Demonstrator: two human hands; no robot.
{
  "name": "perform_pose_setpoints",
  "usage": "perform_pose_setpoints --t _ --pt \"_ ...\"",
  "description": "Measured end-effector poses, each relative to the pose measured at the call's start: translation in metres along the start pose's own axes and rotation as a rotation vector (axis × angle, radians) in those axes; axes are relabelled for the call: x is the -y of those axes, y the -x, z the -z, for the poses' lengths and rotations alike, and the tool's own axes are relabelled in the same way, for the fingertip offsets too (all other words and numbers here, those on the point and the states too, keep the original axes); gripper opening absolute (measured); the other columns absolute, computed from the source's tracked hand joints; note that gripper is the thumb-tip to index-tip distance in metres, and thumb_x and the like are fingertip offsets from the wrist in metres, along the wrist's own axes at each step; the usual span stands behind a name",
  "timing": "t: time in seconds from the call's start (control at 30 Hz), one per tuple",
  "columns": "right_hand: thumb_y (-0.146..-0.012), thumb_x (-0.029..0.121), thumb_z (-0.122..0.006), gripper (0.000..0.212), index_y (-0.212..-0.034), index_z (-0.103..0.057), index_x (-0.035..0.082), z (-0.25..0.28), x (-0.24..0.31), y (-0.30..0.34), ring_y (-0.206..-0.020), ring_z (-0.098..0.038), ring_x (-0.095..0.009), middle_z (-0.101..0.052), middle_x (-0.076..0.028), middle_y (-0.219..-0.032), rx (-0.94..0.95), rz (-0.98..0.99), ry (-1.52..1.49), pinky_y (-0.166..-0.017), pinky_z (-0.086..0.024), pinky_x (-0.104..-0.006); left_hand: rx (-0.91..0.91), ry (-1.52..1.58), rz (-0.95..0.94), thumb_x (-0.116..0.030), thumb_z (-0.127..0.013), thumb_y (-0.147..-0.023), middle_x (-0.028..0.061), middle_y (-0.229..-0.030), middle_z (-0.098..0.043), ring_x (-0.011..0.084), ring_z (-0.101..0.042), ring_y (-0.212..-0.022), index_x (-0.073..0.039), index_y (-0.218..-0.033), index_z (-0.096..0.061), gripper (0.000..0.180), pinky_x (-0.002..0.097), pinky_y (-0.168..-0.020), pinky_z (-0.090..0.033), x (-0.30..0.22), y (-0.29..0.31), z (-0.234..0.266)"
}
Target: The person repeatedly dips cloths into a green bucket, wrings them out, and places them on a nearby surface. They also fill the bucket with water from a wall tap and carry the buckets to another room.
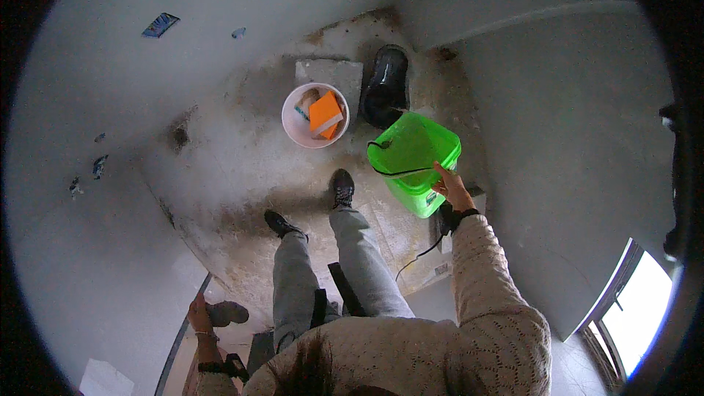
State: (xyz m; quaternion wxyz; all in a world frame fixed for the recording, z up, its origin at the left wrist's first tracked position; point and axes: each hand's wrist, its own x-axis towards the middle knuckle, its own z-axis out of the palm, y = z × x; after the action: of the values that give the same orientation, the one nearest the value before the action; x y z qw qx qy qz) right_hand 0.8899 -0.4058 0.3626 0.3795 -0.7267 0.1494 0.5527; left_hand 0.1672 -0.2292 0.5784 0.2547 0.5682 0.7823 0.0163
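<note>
With the right hand (453,189) gripping the green bucket (414,199) at its rim, right of the pale bucket (293,122), one-sided support could tip it, while the left hand's (198,315) finger closure near the grey object (229,313) cannot be determined.

The person's right arm (480,268) stretches forward, right hand (454,190) gripping with curled fingers; the left arm (213,363) reaches aside, left hand (199,316) low and partly hidden.
</note>
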Motion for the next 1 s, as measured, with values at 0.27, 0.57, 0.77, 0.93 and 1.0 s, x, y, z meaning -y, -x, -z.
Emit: perform_pose_setpoints --t 0.27,0.57,0.77,0.93,1.0 --pt "-0.084 0.039 -0.060 0.032 -0.098 -0.055 0.010 0.010 -0.044 -0.012 -0.074 -0.057 -0.014 -0.057 -0.001 -0.079 -0.154 -0.101 -0.193 -0.073 -0.049 -0.0300 0.030 0.170 0.154 -0.036 -0.062 -0.083 0.0009 -0.061 -0.050 0.0118 -0.042 -0.060 -0.001 -0.069 -0.059 0.037 0.0296 -0.055 -0.035 -0.043 0.005 -0.019" --pt "-0.085 0.037 -0.061 0.036 -0.103 -0.048 0.009 0.003 -0.042 0.001 -0.080 -0.054 -0.014 -0.053 -0.003 -0.084 -0.062 0.029 -0.285 -0.080 -0.046 -0.0318 0.310 0.069 0.120 -0.020 -0.061 -0.081 0.0023 -0.068 -0.056 0.0122 -0.049 -0.067 -0.002 -0.079 -0.060 0.018 0.0287 -0.063 -0.042 -0.108 -0.017 -0.063" --pt "-0.083 0.040 -0.062 0.040 -0.101 -0.050 0.006 0.007 -0.022 -0.010 -0.069 -0.054 -0.013 -0.054 -0.003 -0.081 -0.047 0.029 -0.264 -0.065 -0.050 -0.0284 0.714 0.123 -0.577 -0.018 -0.065 -0.078 0.0110 -0.112 -0.058 0.0221 -0.057 -0.102 -0.006 -0.119 -0.053 0.044 0.0331 -0.087 -0.045 -0.262 -0.026 -0.237" --pt "-0.084 0.039 -0.061 0.039 -0.101 -0.052 0.006 0.009 -0.019 0.002 -0.064 -0.057 -0.013 -0.057 -0.002 -0.077 0.033 0.019 -0.294 -0.059 -0.051 -0.0269 0.862 -0.126 -0.840 -0.023 -0.063 -0.077 0.0137 -0.140 -0.032 0.0336 -0.047 -0.115 -0.010 -0.137 -0.029 0.070 0.0403 -0.094 -0.042 -0.371 0.005 -0.360" --pt "-0.084 0.040 -0.061 0.039 -0.100 -0.052 0.006 0.010 -0.021 0.008 -0.064 -0.058 -0.013 -0.057 -0.002 -0.075 0.162 0.068 -0.344 -0.060 -0.052 -0.0283 1.013 -0.320 -0.836 -0.027 -0.063 -0.079 0.0123 -0.141 -0.029 0.0331 -0.047 -0.115 -0.013 -0.138 -0.028 0.070 0.0403 -0.094 -0.042 -0.399 0.016 -0.388"
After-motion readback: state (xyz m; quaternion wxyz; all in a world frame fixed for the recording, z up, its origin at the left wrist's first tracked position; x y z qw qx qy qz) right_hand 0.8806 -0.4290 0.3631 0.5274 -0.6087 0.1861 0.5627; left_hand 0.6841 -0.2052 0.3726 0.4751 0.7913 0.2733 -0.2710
